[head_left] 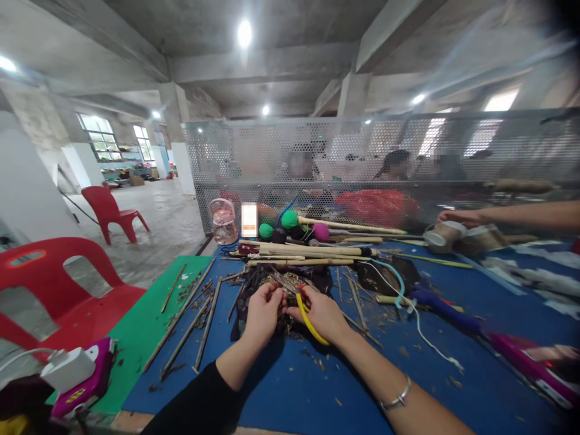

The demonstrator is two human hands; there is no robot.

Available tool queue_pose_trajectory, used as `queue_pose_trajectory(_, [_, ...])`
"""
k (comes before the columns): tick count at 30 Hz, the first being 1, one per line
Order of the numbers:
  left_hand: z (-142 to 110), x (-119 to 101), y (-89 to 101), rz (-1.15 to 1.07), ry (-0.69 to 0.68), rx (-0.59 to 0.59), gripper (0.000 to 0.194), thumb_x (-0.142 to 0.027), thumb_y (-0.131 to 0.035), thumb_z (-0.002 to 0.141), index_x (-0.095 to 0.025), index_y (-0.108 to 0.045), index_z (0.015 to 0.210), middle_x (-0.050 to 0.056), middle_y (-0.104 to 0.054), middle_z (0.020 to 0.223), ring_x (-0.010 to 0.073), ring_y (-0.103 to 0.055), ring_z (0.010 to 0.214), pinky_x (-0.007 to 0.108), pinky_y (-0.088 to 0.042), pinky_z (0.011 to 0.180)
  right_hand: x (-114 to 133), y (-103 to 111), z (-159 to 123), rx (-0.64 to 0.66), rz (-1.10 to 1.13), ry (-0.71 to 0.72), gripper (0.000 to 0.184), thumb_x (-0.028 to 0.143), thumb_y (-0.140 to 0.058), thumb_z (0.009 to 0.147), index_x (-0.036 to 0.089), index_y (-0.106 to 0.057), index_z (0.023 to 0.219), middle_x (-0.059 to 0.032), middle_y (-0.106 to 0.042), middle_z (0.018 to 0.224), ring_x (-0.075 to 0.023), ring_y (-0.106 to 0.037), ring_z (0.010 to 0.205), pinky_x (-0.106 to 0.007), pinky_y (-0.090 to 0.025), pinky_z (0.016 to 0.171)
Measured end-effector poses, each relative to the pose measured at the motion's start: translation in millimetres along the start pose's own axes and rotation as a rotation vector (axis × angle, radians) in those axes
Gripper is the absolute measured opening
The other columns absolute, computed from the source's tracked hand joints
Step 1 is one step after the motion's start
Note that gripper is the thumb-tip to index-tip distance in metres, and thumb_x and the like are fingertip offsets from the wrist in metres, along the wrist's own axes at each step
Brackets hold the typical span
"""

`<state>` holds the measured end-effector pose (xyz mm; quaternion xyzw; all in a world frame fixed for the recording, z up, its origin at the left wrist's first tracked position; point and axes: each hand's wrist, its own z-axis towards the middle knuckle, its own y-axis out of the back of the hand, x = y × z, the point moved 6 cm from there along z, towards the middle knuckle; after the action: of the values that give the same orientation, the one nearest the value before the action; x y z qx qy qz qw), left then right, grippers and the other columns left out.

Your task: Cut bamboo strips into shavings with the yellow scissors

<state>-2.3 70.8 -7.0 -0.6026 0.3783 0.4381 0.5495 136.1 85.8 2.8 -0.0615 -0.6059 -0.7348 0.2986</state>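
Observation:
In the head view my right hand (322, 314) is closed around a pair of yellow-handled shears (312, 326), whose grey metal end points up and to the left. My left hand (263, 311) is just beside it, thumb and fingers pinched together; anything between them is too small or hidden to make out. Both hands are over a dark cloth (244, 302) strewn with brown plant scraps (296, 281). Beyond the cloth lies a bundle of pale sticks (312, 251).
Thin brown sticks (208, 326) lie left on the blue tabletop (290, 386). A white cord (426, 332) and a purple power strip (530, 356) are right. Behind stand a pink bottle (224, 220) and a perforated metal screen (254, 151). Another person's hand (460, 216) touches a brown roll (444, 235).

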Motion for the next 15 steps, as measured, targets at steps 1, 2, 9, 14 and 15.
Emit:
queue_pose_trajectory(1, [1, 0, 1.7, 0.019, -0.010, -0.012, 0.026, -0.032, -0.066, 0.062, -0.014, -0.056, 0.078, 0.000, -0.059, 0.065, 0.0092, -0.053, 0.056, 0.020, -0.044, 0.053, 1, 0, -1, -0.011, 0.007, 0.008, 0.042, 0.051, -0.062, 0.068, 0.020, -0.054, 0.095, -0.0044, -0.062, 0.083, -0.0191, -0.058, 0.074, -0.025, -0.036, 0.062])
queue_pose_trajectory(2, [1, -1, 3.4, 0.047, -0.032, -0.023, 0.025, -0.030, -0.066, 0.062, -0.013, -0.058, 0.078, 0.001, -0.060, 0.066, 0.0092, -0.053, 0.057, 0.020, -0.043, 0.055, 2, 0, -1, -0.022, 0.020, 0.023, 0.043, 0.049, -0.064, 0.066, 0.020, -0.053, 0.096, -0.0048, -0.061, 0.087, -0.0198, -0.058, 0.078, -0.026, -0.038, 0.066])
queue_pose_trajectory(9, [0, -1, 3.4, 0.062, -0.053, -0.024, 0.021, -0.027, -0.069, 0.059, -0.012, -0.059, 0.069, 0.000, -0.060, 0.060, 0.0082, -0.051, 0.051, 0.019, -0.040, 0.051, 13, -2, -3, -0.068, 0.131, 0.124, 0.049, 0.039, -0.070, 0.063, 0.017, -0.050, 0.101, -0.0077, -0.056, 0.098, -0.0223, -0.052, 0.093, -0.034, -0.039, 0.080])
queue_pose_trajectory(14, [-5, -4, -2.3, -0.017, -0.054, -0.005, 0.027, -0.030, -0.074, 0.054, -0.012, -0.059, 0.069, 0.000, -0.060, 0.059, 0.0092, -0.053, 0.052, 0.021, -0.042, 0.054, 13, -6, -3, -0.040, 0.241, 0.153, 0.042, 0.034, -0.067, 0.067, 0.017, -0.049, 0.101, -0.0071, -0.056, 0.097, -0.0210, -0.053, 0.090, -0.034, -0.039, 0.079])
queue_pose_trajectory(15, [-5, -4, -3.2, -0.035, -0.048, 0.001, 0.029, -0.030, -0.075, 0.053, -0.012, -0.059, 0.069, 0.000, -0.060, 0.059, 0.0090, -0.053, 0.052, 0.021, -0.042, 0.054, 13, -7, -3, -0.024, 0.264, 0.158, 0.042, 0.033, -0.067, 0.067, 0.017, -0.048, 0.101, -0.0072, -0.056, 0.097, -0.0210, -0.053, 0.090, -0.034, -0.040, 0.078])
